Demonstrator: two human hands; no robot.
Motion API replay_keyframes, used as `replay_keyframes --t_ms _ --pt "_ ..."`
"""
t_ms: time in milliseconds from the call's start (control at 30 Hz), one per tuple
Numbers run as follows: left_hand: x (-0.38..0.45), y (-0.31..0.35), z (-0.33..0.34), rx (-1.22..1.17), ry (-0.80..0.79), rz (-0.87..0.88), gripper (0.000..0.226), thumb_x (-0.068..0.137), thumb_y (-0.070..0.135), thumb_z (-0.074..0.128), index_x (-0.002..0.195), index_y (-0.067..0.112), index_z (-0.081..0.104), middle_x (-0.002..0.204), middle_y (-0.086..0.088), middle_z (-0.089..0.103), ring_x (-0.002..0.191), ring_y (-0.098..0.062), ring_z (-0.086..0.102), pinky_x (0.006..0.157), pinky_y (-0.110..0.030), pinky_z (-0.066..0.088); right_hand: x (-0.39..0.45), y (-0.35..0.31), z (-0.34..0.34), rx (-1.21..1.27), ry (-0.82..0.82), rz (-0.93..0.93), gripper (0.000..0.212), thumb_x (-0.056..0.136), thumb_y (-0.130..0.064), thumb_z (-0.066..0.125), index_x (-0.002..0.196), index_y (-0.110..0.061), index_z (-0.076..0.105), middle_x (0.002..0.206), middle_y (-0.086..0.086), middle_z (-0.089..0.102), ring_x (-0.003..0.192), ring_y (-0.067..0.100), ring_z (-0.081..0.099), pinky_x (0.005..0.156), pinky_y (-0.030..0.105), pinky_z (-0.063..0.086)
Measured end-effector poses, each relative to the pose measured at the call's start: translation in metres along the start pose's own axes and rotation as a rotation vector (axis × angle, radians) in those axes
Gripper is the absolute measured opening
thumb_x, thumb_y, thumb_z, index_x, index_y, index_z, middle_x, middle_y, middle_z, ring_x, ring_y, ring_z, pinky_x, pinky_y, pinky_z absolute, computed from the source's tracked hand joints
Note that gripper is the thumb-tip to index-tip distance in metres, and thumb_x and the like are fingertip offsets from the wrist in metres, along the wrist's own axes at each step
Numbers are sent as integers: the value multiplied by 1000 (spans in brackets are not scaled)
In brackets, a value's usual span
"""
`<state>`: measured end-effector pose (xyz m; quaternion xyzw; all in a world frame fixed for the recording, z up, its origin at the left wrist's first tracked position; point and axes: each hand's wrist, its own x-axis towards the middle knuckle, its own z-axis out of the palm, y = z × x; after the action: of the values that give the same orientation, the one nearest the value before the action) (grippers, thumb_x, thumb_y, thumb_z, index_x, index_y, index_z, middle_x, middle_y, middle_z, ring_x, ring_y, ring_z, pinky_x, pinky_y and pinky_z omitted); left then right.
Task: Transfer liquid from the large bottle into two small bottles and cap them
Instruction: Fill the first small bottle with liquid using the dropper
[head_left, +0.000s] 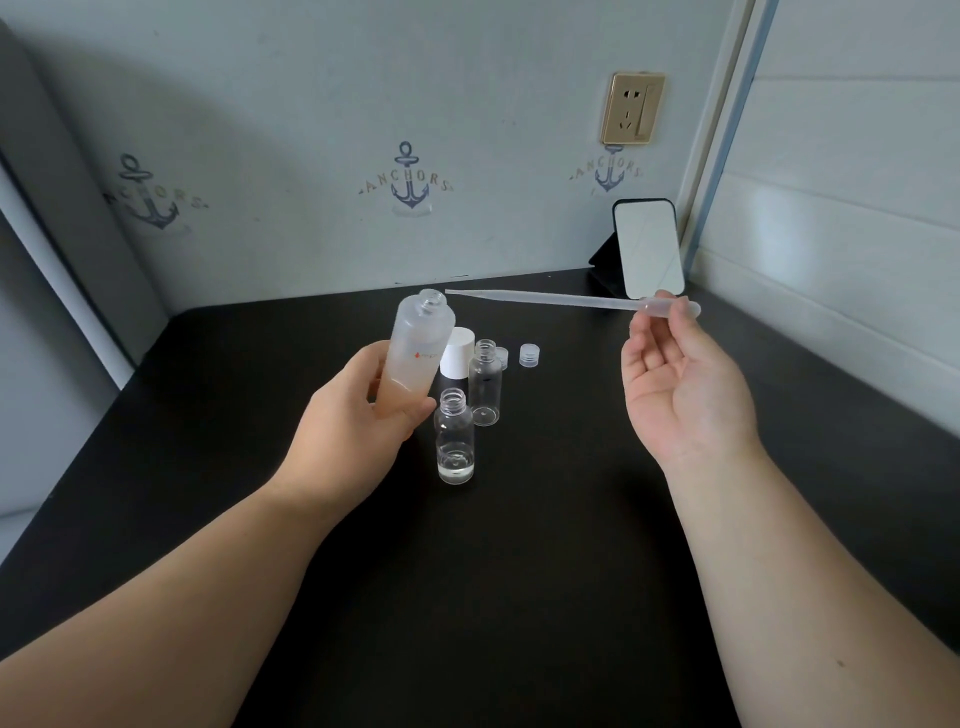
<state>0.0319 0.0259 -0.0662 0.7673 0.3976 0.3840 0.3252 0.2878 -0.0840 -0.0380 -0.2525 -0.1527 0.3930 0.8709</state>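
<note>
My left hand (358, 415) grips the large frosted bottle (418, 348), uncapped and tilted to the right above the black table (519, 571). My right hand (680, 384) pinches the bulb of a clear plastic pipette (545, 299), which lies nearly level with its tip just right of the large bottle's mouth. Two small clear bottles stand open between my hands: the near one (455, 441) holds a little clear liquid, the far one (484, 382) looks empty. Two small clear caps (529, 355) lie behind them. The large bottle's white cap (457, 353) stands beside the far small bottle.
A small mirror on a black stand (647, 249) leans at the back right of the table. A wall with anchor prints and a gold socket (631, 108) closes the back; a white panelled wall runs along the right edge.
</note>
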Motion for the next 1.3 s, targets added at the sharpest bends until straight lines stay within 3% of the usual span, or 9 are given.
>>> replay_keyframes --t_ms 200,300,367,500,700,767,867,1300 --pt "-2 5 -2 55 6 31 51 87 33 73 102 72 46 103 35 60 92 -1 65 81 -33 56 0 -2 -1 -30 5 -25 9 100 -14 63 99 -11 72 85 1 74 78 12 71 71 21 55" --pt "-1 4 -2 104 27 61 54 86 31 74 104 72 44 106 41 54 99 9 56 80 -26 49 1 -2 -3 -40 18 -40 9 100 -13 63 104 -9 71 83 0 73 76 12 70 71 21 55" --pt "0 2 -2 127 47 75 51 86 31 74 111 65 45 105 38 55 101 13 51 78 -23 45 1 -3 -3 -45 24 -48 10 99 -12 64 102 -10 73 83 0 73 75 12 69 71 21 55" --pt "2 -3 -2 166 70 77 43 86 31 73 117 52 51 105 22 59 99 6 53 77 -22 43 1 -4 -3 -95 19 -71 24 98 -13 65 82 -15 83 83 1 74 73 11 68 71 20 54" --pt "5 -8 -3 252 95 99 44 86 28 73 122 45 54 100 20 56 95 6 50 75 -16 36 3 -5 -5 -173 -6 -105 33 99 -10 63 73 -19 81 80 -2 72 66 7 62 66 18 51" --pt "5 -9 -4 282 101 107 46 86 28 73 124 44 54 101 19 56 91 1 51 75 -13 34 4 -5 -5 -167 -5 -108 32 98 -7 63 74 -18 81 79 -1 71 65 8 61 64 18 50" --pt "4 -10 -4 315 103 128 51 86 26 74 129 43 54 109 19 55 97 -6 51 79 -20 37 2 -5 -5 -166 -6 -112 24 97 -5 65 80 -14 79 79 1 72 66 9 62 64 18 50" --pt "5 -10 2 381 94 172 53 86 26 74 135 38 56 113 22 52 107 -8 51 84 -24 37 -6 5 0 -317 -162 -87 15 92 -6 70 91 -15 81 88 8 77 73 13 70 68 21 54"
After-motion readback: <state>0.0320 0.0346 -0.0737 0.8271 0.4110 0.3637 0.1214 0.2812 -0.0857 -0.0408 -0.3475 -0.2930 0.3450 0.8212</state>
